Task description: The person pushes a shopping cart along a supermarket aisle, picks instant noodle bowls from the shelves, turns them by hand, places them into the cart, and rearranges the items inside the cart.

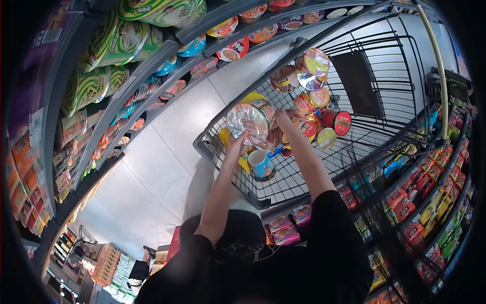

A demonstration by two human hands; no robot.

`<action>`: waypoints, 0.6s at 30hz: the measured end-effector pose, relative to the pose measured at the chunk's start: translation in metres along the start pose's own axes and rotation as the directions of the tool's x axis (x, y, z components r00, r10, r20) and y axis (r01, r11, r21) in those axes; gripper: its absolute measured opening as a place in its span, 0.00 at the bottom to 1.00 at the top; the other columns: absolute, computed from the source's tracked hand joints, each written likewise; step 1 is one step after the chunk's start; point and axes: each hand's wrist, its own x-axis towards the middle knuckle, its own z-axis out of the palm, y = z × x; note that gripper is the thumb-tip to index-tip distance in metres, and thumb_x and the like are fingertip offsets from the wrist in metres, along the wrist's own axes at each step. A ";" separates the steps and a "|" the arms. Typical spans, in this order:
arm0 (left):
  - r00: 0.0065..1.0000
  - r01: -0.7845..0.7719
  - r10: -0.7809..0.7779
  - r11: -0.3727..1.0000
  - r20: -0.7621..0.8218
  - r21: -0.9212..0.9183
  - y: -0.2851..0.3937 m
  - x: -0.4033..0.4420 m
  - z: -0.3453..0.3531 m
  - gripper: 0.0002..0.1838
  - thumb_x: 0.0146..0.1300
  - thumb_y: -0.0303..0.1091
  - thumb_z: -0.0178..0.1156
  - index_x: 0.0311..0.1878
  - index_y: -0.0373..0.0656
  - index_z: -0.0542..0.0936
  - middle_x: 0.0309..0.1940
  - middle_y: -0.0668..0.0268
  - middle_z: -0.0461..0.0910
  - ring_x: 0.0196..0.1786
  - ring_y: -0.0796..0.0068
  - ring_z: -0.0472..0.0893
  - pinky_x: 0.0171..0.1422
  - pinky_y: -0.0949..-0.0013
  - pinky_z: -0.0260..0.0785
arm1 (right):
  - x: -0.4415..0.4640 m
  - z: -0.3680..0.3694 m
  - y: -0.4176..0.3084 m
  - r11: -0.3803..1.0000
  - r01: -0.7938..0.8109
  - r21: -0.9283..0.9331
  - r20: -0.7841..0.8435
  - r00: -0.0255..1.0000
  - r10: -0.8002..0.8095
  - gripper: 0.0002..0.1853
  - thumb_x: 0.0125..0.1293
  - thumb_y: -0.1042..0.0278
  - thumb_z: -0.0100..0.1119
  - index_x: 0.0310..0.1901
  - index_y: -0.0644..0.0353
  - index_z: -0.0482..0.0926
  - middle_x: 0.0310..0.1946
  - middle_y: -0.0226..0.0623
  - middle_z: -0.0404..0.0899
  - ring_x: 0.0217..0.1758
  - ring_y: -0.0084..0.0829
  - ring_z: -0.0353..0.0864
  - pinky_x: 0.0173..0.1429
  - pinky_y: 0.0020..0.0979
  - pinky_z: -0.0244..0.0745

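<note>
Over the near end of the shopping cart point(288, 185), an instant noodle bowl point(248, 121) with a shiny wrapped lid is tilted toward me. My left hand point(238, 143) grips its lower edge. At the bowl's right side, my right hand point(281, 120) has its fingers curled against it, partly hidden. Below the bowl, a blue cup point(260, 164) stands in the cart beside yellow packaging point(243, 163). Further in lie a red-lidded cup point(340, 122), a green-lidded cup point(326, 138), a brown noodle tub point(284, 79) and several other cups and packets.
Shelves of noodle bowls point(234, 49) and green-white packs point(109, 43) run along the left. On the right, another shelf holds colourful packets point(405, 207). The cart's handle bar point(438, 66) is at the far right. Another person point(139, 270) is at the lower left.
</note>
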 end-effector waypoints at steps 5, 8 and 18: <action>0.995 -0.094 0.095 0.995 -0.034 0.034 0.015 -0.001 0.029 0.17 0.52 0.30 0.57 0.45 0.36 0.70 0.38 0.65 0.75 0.40 0.76 0.75 0.44 0.74 0.67 | 0.020 0.108 0.017 0.730 -0.017 0.683 -0.052 0.996 0.072 0.17 0.53 0.55 0.42 0.37 0.57 0.70 0.39 0.37 0.70 0.43 0.36 0.70 0.54 0.42 0.55; 0.999 -0.051 0.051 0.987 0.004 0.154 0.008 0.008 0.019 0.17 0.52 0.29 0.57 0.46 0.37 0.69 0.38 0.65 0.75 0.41 0.76 0.74 0.46 0.72 0.67 | -0.004 0.003 0.000 0.977 -0.162 0.142 0.237 0.963 0.126 0.19 0.59 0.54 0.37 0.46 0.57 0.67 0.49 0.41 0.69 0.49 0.35 0.68 0.57 0.42 0.54; 0.960 0.199 -0.149 0.959 0.236 -0.202 0.026 0.059 0.017 0.20 0.51 0.27 0.58 0.48 0.38 0.65 0.38 0.59 0.72 0.37 0.68 0.76 0.44 0.65 0.71 | -0.017 -0.067 0.005 0.765 -0.078 -0.639 0.421 0.797 0.432 0.37 0.53 0.37 0.35 0.63 0.47 0.49 0.65 0.35 0.41 0.68 0.39 0.38 0.66 0.49 0.29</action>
